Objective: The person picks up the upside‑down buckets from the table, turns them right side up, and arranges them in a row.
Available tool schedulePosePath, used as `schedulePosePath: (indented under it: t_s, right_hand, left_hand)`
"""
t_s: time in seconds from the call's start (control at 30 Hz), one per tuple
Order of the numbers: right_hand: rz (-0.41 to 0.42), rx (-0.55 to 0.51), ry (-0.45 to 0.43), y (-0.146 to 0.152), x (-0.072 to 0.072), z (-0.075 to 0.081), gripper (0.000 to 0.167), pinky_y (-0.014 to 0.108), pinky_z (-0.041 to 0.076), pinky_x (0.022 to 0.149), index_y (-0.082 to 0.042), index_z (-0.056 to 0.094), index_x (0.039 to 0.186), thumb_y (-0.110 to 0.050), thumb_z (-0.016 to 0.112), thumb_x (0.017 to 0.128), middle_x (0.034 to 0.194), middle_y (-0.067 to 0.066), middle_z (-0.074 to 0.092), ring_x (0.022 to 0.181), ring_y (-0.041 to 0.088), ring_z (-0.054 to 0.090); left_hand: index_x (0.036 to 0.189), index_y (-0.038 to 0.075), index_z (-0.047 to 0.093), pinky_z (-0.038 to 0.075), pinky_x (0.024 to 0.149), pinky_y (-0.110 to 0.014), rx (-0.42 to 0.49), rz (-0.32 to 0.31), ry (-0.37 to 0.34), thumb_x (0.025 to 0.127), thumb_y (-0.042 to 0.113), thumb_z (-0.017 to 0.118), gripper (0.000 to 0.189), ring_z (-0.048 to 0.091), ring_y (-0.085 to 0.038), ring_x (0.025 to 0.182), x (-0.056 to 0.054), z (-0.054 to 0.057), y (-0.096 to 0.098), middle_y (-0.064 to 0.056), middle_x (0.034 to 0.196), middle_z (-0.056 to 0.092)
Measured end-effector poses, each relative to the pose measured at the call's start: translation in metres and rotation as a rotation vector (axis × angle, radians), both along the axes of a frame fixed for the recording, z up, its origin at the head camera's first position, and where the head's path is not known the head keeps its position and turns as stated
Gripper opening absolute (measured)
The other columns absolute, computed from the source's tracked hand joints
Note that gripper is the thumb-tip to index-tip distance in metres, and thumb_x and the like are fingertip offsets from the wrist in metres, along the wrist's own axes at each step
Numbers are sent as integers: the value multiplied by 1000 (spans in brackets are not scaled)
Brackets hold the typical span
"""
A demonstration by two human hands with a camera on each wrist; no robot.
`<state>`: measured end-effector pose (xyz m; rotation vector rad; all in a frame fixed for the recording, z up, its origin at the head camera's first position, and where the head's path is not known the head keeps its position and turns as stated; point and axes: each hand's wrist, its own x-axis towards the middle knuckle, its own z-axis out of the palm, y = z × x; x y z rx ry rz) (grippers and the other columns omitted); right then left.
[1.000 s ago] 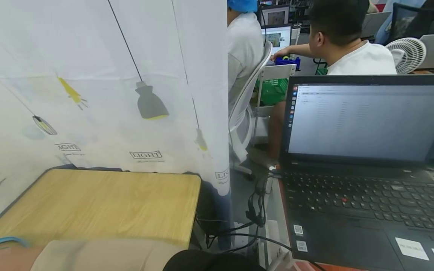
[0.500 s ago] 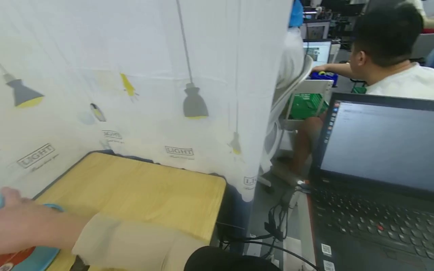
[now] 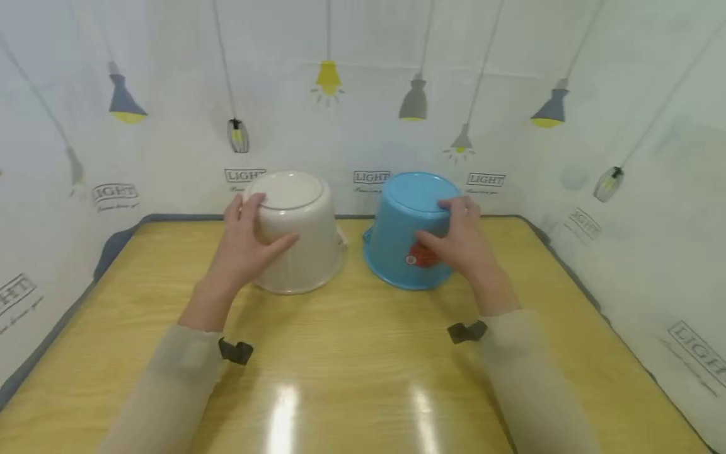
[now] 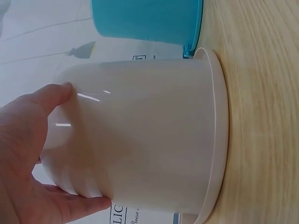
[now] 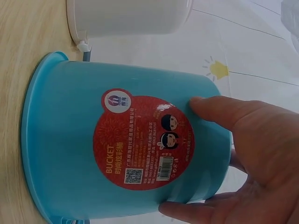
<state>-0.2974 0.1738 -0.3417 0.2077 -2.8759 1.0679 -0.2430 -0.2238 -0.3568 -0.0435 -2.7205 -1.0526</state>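
Note:
Two buckets stand upside down side by side at the back of the wooden table. My left hand grips the white bucket around its raised bottom, thumb on the near side. The left wrist view shows the white bucket's rim down on the wood. Around the bottom of the blue bucket, my right hand has its thumb and fingers spread and bent over the edge. A red round label is stuck on the blue wall. Some fingers of each hand are hidden behind the buckets.
The table reaches back to a white curtain printed with hanging lamps, which also encloses both sides. A narrow gap lies between the buckets. Black straps sit at both wrists.
The head view has swung left from the laptop and seated people to the table. Both hands and both buckets are now in full view; half a second ago only one hand and part of the blue bucket showed.

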Motion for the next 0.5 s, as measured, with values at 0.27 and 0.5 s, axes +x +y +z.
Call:
schedulePosePath:
  t_s: [0.27,0.5]
  right_hand:
    - [-4,-3,-10,31,5,8,96,79,38,123,-4,27,167,-47,80,99,174,31,12,151,58,36]
    - [75,17,-31,28,-3,5,100,82,37,122,-4,22,169,-46,81,99,175,30,12,153,57,31]
  left_hand:
    - [177,31,15,33,125,-79,0,-36,-7,95,64,79,109,23,-60,164,-21,11,17,-21,185,-6]
    - [178,30,14,34,124,-79,24,14,-43,95,65,79,111,20,-58,165,-10,3,2,-21,185,-7]
